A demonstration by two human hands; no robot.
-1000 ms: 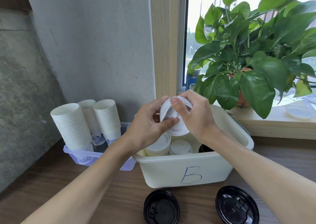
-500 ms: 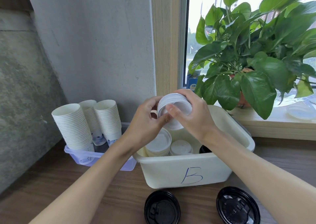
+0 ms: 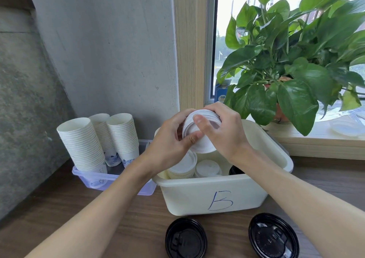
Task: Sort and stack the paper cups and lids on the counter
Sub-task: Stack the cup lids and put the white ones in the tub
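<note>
Head-worn camera looks forward and down, close over the counter (image 3: 59, 208).

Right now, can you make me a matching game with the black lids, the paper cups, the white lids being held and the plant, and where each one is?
Things:
1. black lids
2. paper cups
3. white lid stack
4. plant

Places:
A. on the windowsill
B. gripped by the left hand and right hand above the bin
C. in the clear tray
D. on the counter

Pairs: 1-D, 2-C, 3-B, 4-A
</note>
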